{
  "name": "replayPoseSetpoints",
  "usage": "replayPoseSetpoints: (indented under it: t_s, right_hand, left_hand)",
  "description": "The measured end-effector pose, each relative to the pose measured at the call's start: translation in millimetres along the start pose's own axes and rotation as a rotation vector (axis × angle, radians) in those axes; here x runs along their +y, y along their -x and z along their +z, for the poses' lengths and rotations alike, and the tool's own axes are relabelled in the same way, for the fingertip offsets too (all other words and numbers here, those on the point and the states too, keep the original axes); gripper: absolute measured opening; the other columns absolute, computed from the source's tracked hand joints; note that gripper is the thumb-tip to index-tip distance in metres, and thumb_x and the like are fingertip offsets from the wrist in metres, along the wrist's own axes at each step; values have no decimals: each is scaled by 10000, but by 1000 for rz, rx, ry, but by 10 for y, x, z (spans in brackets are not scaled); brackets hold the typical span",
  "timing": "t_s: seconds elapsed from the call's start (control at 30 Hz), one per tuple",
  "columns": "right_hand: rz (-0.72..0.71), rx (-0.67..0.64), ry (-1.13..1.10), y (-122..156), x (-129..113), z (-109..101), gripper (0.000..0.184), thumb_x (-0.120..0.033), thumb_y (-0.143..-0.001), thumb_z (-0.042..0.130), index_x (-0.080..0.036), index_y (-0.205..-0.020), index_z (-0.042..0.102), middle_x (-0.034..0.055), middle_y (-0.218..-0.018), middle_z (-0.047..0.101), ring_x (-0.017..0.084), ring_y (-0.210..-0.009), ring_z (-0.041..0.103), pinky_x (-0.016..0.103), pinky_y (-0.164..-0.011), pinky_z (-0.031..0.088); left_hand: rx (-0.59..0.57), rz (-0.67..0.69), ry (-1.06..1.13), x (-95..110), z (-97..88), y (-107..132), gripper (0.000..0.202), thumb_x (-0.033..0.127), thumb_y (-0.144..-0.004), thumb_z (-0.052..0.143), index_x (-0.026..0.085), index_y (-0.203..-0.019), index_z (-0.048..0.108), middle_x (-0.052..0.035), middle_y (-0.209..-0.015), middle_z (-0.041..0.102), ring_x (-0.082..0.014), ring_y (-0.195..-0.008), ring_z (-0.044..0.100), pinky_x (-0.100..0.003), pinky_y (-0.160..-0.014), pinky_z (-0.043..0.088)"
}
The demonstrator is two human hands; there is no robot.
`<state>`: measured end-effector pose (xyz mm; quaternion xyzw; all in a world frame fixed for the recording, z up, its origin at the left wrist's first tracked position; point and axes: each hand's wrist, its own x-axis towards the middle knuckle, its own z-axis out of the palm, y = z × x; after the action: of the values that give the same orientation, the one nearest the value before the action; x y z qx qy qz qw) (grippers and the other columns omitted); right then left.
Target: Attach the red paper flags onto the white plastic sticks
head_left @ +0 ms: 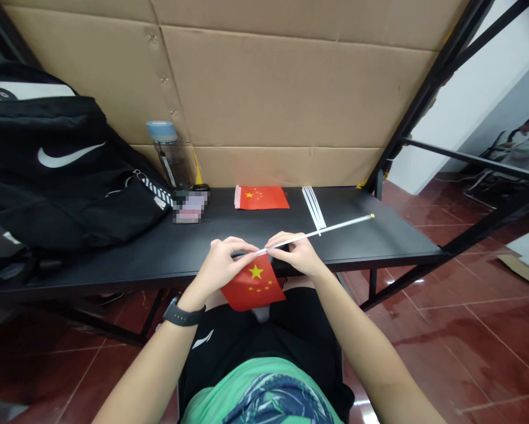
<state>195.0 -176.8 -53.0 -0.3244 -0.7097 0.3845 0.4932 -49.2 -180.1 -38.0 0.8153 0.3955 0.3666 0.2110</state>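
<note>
My left hand point(226, 259) pinches the top edge of a small red flag with yellow stars point(253, 284), which hangs down over my lap. A thin white stick point(321, 231) with a gold tip is held by my right hand point(296, 252), fingers closed around its near end where it meets the flag. The stick points up and to the right over the black table point(158, 247). Both hands are at the table's front edge.
A pile of red flags point(261, 198) and a bundle of white sticks point(313, 207) lie at the table's back. A black backpack point(65, 171), a water bottle point(169, 154) and a blurred small item stand at left. Cardboard lines the wall behind. Another person sits far right.
</note>
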Motion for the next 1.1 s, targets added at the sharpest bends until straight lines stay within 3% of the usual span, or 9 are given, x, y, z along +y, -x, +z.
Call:
replayPoseSetpoints:
  t_s: [0.1,0.27,0.37,0.5,0.57,0.77,0.87,1.0,1.1]
  right_hand:
    - [79,81,-100,-27,9,20,215,-438,-895,798,-255,-1006,815,50,-1007,787,244,-993,719,386,-918,529]
    - [113,545,-324,-130,154,0,370,-580,-1008,509,-263,-1006,701,47,-993,732,201,-909,666,329,-754,466]
    - [166,711,-285,-156,223,-29,338,-577,-967,561,-261,-907,663,48,-984,709,210,-908,644,321,-706,438]
    - [166,397,-134,-124,190,-1,268,-490,-929,697,-234,-859,735,45,-1000,709,209,-951,630,334,-840,470]
    - [137,262,-141,-107,160,24,230,-464,-921,733,-245,-990,747,36,-1050,710,202,-986,640,328,-880,485]
    - [139,744,-300,-120,235,-20,836,-395,-848,766,-403,-1568,342,42,-1340,621,171,-997,666,284,-757,528]
    - [162,741,-278,-144,276,-36,899,-411,-831,759,-351,-1617,326,97,-1484,574,217,-1138,664,338,-867,555]
    - [186,588,-183,-141,228,7,737,-474,-885,718,-253,-1557,511,128,-1473,639,284,-1288,627,435,-1049,520]
    - [138,248,-74,-79,131,34,648,-517,-982,634,-261,-1569,535,111,-1439,688,288,-1289,638,467,-1106,492]
  left_hand:
    - [-8,-78,-35,103,64,11,210,438,-977,688,305,-965,850,-18,-1051,831,-252,-1035,750,-378,-936,536]
    - [1,-162,-144,134,30,-11,212,421,-982,666,327,-908,840,3,-1038,834,-268,-1087,738,-433,-1012,474]
    - [7,-177,-192,125,-3,-29,208,407,-977,663,326,-902,838,-4,-1049,834,-278,-1103,726,-450,-1021,449]
    - [11,-163,-236,119,7,-40,200,365,-979,654,309,-910,833,-19,-1056,833,-274,-1130,700,-445,-1013,431]
    - [32,-161,-277,101,16,-42,202,362,-989,647,314,-918,830,-12,-1062,833,-275,-1143,688,-469,-1046,386]
    - [108,-141,-348,-62,-27,-34,189,351,-991,648,306,-933,822,-38,-1055,829,-299,-1145,665,-526,-1057,303]
    - [157,-110,-369,-126,-68,-29,177,334,-982,660,306,-922,823,-52,-1028,824,-311,-1121,668,-544,-1040,288]
    - [200,-86,-404,-139,-94,-30,167,321,-982,661,315,-939,823,-64,-1006,820,-310,-1112,666,-551,-1018,277]
    - [216,-61,-423,-99,-58,-30,180,325,-1001,644,315,-958,819,-66,-1016,818,-304,-1113,661,-539,-1014,280]
